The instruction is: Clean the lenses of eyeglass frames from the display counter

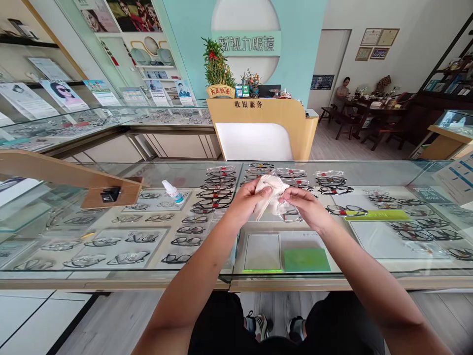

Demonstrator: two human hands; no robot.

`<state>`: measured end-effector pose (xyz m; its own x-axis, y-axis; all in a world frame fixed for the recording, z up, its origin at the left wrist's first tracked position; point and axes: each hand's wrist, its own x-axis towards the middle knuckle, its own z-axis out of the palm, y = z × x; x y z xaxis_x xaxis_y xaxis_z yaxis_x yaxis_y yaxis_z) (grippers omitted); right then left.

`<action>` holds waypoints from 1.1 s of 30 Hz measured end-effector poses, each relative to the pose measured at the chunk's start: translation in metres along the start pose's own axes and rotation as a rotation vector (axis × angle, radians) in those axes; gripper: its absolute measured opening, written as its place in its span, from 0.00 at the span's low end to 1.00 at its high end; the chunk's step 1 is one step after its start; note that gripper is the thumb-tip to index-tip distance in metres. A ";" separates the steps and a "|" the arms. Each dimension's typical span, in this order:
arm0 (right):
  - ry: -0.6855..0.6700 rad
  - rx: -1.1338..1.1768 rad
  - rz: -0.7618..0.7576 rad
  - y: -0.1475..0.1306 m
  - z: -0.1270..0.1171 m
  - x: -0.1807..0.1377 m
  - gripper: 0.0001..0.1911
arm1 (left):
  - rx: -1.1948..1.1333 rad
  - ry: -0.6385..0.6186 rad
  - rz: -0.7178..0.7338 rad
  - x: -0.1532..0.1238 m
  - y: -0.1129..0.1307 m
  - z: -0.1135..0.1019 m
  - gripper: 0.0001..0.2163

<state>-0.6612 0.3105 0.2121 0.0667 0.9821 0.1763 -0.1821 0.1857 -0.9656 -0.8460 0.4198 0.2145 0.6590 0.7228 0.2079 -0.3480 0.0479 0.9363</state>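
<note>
Above the glass counter, my left hand (252, 198) is closed on a pale cloth (269, 190) folded over part of a pair of clear-framed eyeglasses (290, 214). My right hand (303, 204) pinches the same glasses near the frame, on the cloth's right side. One lens hangs uncovered below my right fingers; the cloth hides most of the rest. A white spray bottle (173, 192) with a blue label stands on the counter to the left of my hands.
Rows of eyeglasses (212, 203) lie inside the glass display case (236, 281). A wooden-framed stand (107, 192), perhaps a mirror, rises at left. Beyond are a cashier desk (303, 128) and, at far right, a seated person (342, 93) by a dark table.
</note>
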 end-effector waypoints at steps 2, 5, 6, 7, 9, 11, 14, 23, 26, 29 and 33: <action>0.005 0.013 -0.008 0.001 0.000 0.000 0.19 | -0.027 -0.032 -0.030 -0.002 0.001 0.003 0.24; -0.006 0.017 -0.013 0.004 0.002 0.000 0.19 | -0.053 -0.035 -0.055 -0.004 -0.002 0.009 0.27; -0.012 0.022 -0.014 0.005 0.003 0.000 0.19 | -0.051 -0.028 -0.052 -0.004 -0.003 0.012 0.27; -0.019 0.027 -0.015 0.007 0.004 0.000 0.19 | -0.040 -0.011 -0.036 -0.005 -0.004 0.014 0.27; -0.039 0.031 -0.009 0.009 0.006 -0.001 0.18 | 0.007 0.046 0.023 -0.005 -0.006 0.016 0.25; -0.062 0.021 0.004 0.011 0.008 -0.001 0.18 | 0.078 0.104 0.092 -0.006 -0.007 0.018 0.22; -0.101 0.002 0.006 0.012 0.009 -0.002 0.18 | 0.158 0.167 0.153 -0.009 -0.008 0.021 0.20; -0.095 -0.047 0.039 0.009 0.004 -0.004 0.17 | 0.199 0.134 0.121 -0.005 -0.002 0.006 0.28; -0.074 -0.041 0.038 0.002 0.002 -0.004 0.18 | 0.194 -0.024 0.085 -0.004 0.009 -0.004 0.26; -0.072 -0.006 0.038 -0.003 0.002 -0.004 0.18 | 0.178 -0.100 0.056 -0.006 0.014 -0.004 0.24; -0.062 0.109 0.072 0.002 0.009 -0.004 0.18 | 0.171 -0.024 0.080 -0.010 0.009 0.008 0.26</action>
<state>-0.6704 0.3068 0.2115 -0.0101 0.9925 0.1216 -0.2899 0.1134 -0.9503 -0.8500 0.4074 0.2232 0.6499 0.7030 0.2888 -0.2833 -0.1285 0.9504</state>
